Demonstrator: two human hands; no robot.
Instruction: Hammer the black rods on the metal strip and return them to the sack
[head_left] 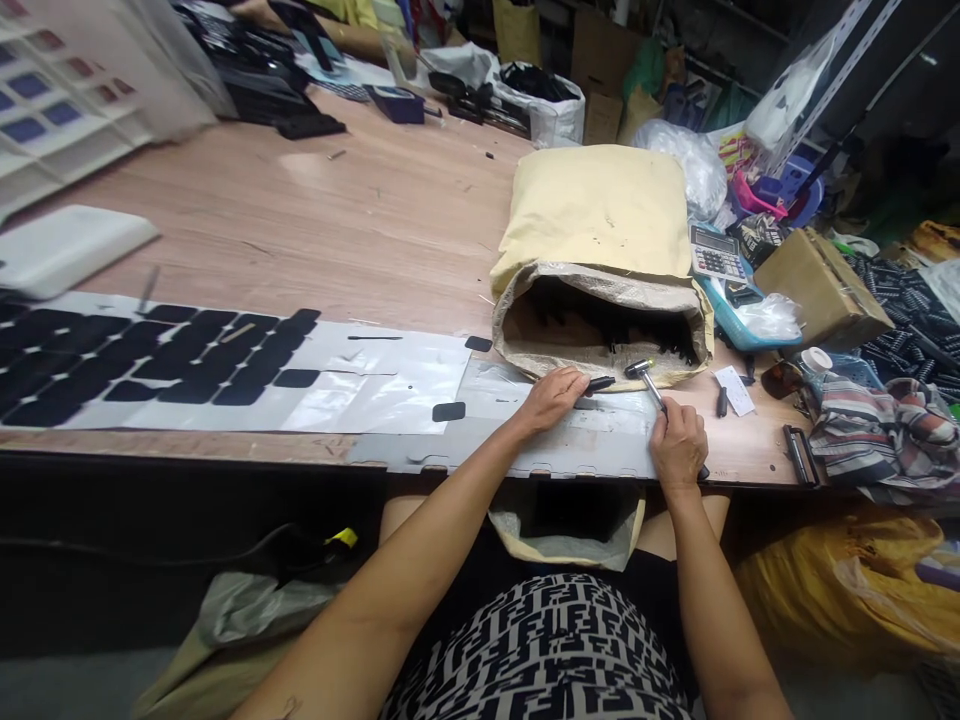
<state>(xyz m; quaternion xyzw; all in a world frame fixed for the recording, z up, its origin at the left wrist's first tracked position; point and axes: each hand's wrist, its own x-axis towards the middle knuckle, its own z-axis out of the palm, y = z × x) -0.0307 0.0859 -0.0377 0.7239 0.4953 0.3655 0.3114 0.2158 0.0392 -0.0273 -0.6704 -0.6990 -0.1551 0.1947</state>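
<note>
My left hand is closed on a short black stick-like piece, whose end sticks out to the right past the fingertips. In my right hand is a small hammer with a metal shaft. Its head points up and left, a little apart from the black piece. Under both hands lies a clear-looking sheet along the table's front edge. Just beyond them, an open woven sack faces me, with dark items inside that I cannot make out.
At left, a white sheet carries rows of black rounded pads. A calculator rests in a blue tray beside a cardboard box. Another open sack is at my lap. A co-worker's arm shows across the table.
</note>
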